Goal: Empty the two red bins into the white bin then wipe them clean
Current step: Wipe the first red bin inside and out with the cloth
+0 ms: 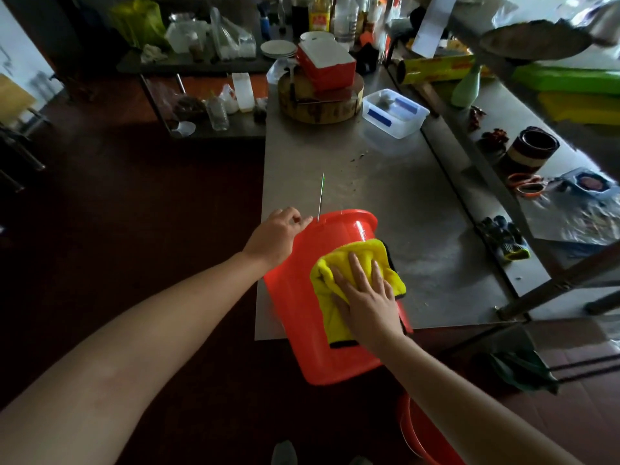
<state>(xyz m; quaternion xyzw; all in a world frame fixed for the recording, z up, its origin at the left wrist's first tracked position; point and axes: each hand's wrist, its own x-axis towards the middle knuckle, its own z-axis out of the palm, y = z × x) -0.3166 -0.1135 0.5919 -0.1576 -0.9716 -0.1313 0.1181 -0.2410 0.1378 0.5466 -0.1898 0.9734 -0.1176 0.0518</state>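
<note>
A red bin (pixel 302 317) lies on its side at the near corner of a steel table (pixel 385 196), its mouth facing away across the tabletop and its base jutting out past the table edge toward the person. The left hand (pixel 278 236) is at the bin's left side by the rim, fingers curled in and gripping it there; a thin metal wire (pixel 321 196) rises from the rim just beside those fingers. The right hand (pixel 365 293) lies flat on the upturned wall of the bin, fingers straight and slightly spread, pressing a yellow cloth (pixel 324 290) with a black edge against the plastic. A second red bin (pixel 422 434) stands on the dark floor below, partly hidden under the right forearm. Farther along the table sit a clear plastic container (pixel 396 112) with blue clips and a round wooden chopping block (pixel 322 105) with a red-and-white box (pixel 327 65) on top. On the lower shelf to the right lie orange-handled scissors (pixel 525 186) and a pair of dark gloves (pixel 506 236).
</note>
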